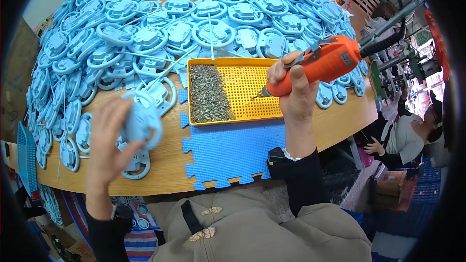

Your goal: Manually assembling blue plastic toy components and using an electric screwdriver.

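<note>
Between the blurred fingers and thumb of my left hand [108,138] is a light blue plastic wheel-shaped part [141,122], also smeared by motion, over the left of the table. My right hand [297,92] is closed round an orange electric screwdriver [318,65], held tilted with its bit pointing down and left. The bit hangs above the perforated floor of a yellow tray [252,92]. Small metal screws [208,94] fill the tray's left side. Beneath and in front of the tray lies a blue foam mat [233,150] with jigsaw edges.
A large heap of similar light blue wheel parts [145,39] covers the back and left of the wooden table [335,121]. A black coiled cable [383,43] runs from the screwdriver toward metal bars. At right, another person [407,138] sits. A blue basket [26,160] stands far left.
</note>
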`<state>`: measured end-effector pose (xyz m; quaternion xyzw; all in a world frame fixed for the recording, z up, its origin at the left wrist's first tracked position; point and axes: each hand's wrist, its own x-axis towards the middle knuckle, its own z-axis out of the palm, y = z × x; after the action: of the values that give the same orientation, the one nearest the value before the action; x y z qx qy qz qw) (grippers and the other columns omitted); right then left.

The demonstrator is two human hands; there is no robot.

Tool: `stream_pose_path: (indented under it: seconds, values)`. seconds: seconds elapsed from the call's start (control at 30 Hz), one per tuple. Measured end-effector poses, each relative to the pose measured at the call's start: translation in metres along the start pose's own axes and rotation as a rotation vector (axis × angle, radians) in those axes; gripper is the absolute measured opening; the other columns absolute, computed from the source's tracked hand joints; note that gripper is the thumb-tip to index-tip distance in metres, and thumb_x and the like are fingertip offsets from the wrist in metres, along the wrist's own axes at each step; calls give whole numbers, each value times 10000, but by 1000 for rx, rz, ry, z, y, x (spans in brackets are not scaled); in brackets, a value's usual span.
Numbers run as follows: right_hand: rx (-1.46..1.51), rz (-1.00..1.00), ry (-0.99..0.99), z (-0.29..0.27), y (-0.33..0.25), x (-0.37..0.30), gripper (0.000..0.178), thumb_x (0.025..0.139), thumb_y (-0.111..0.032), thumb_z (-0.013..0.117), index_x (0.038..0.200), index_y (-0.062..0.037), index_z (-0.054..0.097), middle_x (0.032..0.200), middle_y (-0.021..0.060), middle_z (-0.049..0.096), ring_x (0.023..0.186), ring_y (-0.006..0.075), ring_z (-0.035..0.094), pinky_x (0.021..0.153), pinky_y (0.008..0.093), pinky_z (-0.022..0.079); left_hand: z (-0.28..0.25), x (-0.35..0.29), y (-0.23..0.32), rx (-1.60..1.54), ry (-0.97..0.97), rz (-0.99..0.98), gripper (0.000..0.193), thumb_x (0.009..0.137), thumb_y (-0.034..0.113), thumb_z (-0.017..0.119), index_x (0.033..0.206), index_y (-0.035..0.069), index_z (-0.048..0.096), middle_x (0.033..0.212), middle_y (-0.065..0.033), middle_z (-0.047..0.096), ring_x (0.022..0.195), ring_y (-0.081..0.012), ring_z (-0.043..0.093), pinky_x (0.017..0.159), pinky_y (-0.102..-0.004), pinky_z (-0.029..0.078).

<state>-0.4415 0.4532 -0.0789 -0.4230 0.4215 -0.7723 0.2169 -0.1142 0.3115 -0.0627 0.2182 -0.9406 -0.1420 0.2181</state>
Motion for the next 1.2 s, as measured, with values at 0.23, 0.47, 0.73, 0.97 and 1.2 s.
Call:
stream_pose_path:
  seconds: [0.23, 0.47, 0.73, 0.97, 1.2]
  values:
    - [51, -2, 0, 0, 3, -3, 354, 844, -357, 725, 966, -60, 575, 699, 34, 548, 637, 145, 528, 622, 315, 444, 44, 2, 101, -70, -360, 171, 691, 639, 239, 790, 1233, 14, 518, 1179, -137, 546, 1164, -325, 490, 1019, -537, 325]
    - [-25, 21, 12, -1, 4, -5, 356, 862, -366, 701, 981, -56, 572, 721, 34, 542, 669, 151, 529, 645, 324, 437, 75, 1, 108, -204, -282, 121, 661, 645, 246, 796, 1211, 21, 540, 1131, -126, 547, 1110, -307, 505, 1006, -499, 327]
    - [288, 7, -52, 24, -37, -15, 498, 838, -527, 673, 989, -68, 551, 687, 20, 518, 613, 145, 501, 595, 300, 414, 113, 44, 108, -407, 167, 61, 360, 688, 128, 766, 1017, 47, 645, 970, -94, 589, 933, -289, 543, 822, -400, 406]
    - [272, 45, -139, 41, -45, -34, 500, 834, -518, 684, 983, -65, 536, 702, 43, 531, 620, 157, 516, 598, 307, 432, 113, 37, 97, -405, 221, 162, 185, 691, 84, 753, 841, 64, 647, 851, -59, 604, 879, -265, 558, 792, -390, 404]
    - [90, -62, -142, 36, -45, -19, 437, 879, -492, 642, 989, -80, 547, 717, 20, 526, 641, 144, 509, 657, 318, 417, 108, 72, 78, -132, 129, 289, 118, 705, 90, 717, 772, 71, 622, 797, -40, 584, 852, -237, 548, 806, -387, 384]
